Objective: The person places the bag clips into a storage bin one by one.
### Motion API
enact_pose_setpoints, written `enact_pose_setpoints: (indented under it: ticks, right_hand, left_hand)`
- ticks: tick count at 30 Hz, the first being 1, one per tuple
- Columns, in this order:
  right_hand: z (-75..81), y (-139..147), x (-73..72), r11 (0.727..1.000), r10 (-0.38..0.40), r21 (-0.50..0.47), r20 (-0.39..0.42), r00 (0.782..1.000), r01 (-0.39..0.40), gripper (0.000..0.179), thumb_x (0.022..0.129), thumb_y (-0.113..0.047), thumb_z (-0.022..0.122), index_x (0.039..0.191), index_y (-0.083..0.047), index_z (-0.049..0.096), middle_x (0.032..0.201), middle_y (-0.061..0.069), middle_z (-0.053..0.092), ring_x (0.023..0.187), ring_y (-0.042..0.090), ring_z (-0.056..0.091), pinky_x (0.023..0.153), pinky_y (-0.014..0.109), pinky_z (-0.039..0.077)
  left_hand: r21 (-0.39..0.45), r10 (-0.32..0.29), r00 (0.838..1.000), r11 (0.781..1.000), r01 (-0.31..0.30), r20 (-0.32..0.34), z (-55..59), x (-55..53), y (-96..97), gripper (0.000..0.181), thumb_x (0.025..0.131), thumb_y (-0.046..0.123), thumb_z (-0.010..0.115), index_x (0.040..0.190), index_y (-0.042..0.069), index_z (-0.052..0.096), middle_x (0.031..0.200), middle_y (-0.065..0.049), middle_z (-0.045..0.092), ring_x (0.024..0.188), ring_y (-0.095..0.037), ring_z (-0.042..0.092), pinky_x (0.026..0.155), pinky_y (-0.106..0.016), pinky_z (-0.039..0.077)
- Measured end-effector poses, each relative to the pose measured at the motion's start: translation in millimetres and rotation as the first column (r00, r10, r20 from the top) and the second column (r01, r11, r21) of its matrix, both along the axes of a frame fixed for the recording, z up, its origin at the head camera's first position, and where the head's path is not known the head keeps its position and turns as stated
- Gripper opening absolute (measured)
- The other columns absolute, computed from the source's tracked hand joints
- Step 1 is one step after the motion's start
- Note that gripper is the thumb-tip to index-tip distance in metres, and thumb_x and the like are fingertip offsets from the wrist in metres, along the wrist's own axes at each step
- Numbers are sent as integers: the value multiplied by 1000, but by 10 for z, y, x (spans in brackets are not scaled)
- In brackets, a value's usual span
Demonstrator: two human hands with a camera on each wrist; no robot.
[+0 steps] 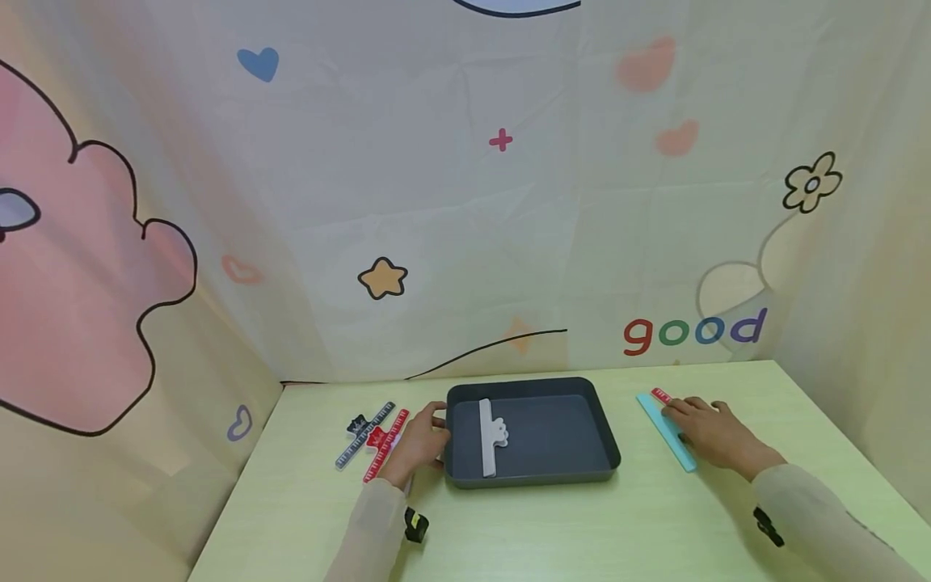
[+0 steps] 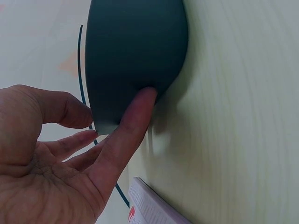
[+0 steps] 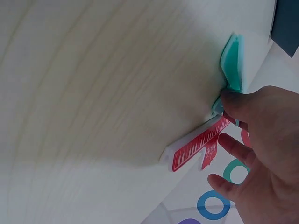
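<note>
Left hand (image 1: 416, 443), half-curled, seemingly grips a dark gray tray's (image 1: 556, 436) side; right hand (image 1: 716, 434) pinches a turquoise clip (image 1: 676, 446).

- On table (image 1: 545, 533): baking pan (image 1: 563, 440), inner clip (image 1: 488, 440) at left.
- Left of pan: left hand (image 1: 420, 440), more clips (image 1: 386, 447).
- Right: right hand (image 1: 718, 436) on near clip (image 1: 680, 451), far clip (image 1: 659, 394) behind.

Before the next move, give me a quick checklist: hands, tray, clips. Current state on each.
1. Left hand touching tray: ok, at its left end.
2. Left grip firm: cannot tell.
3. Right hand pinching turquoise clip: ok.
4. Space beside turquoise clip free: not ok, red clip lies alongside.
5. Turquoise clip off the table: cannot tell.
6. White clip inside tray: ok.
</note>
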State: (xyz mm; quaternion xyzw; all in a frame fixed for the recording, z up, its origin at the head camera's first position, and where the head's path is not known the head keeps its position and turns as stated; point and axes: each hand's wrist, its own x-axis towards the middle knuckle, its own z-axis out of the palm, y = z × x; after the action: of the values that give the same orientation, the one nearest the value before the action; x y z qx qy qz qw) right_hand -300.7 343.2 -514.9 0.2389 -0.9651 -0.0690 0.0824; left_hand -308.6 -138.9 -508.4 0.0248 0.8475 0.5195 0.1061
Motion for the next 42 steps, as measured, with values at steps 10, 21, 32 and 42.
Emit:
enact_pose_setpoints:
  ticks: [10,21,32,42]
  right_hand:
    - [-17,-31,23,1000,9,-3,-24,1000,-9,41,88,-14,70,126,-2,60,122,18,61,113,41,56,86,66,51]
    - [161,-166,79,999,27,-35,-59,998,-29,44,90,-15,69,130,-2,58,124,18,59,117,39,55,89,65,49]
    - [405,-390,201,995,89,-41,-145,985,-96,39,90,-15,68,126,-2,58,124,15,59,116,35,56,89,61,50]
    - [583,-617,289,993,115,-12,-216,970,-120,42,86,-16,73,124,-3,59,120,11,60,113,31,58,87,57,52]
  left_hand:
    - [-3,-4,1000,1000,4,-7,26,30,16,58,91,1,49,147,3,37,131,-30,54,103,-37,65,54,-39,62]
    - [9,3,1000,1000,-3,-16,22,21,2,58,90,1,50,147,3,37,131,-30,55,100,-38,66,53,-39,62]
    - [10,1,1000,1000,0,-9,1,25,8,56,92,1,50,147,4,38,131,-30,55,102,-38,65,53,-39,62]
    - [13,-4,1000,1000,4,-22,7,31,3,56,92,1,50,147,3,38,129,-30,55,97,-36,66,51,-39,61]
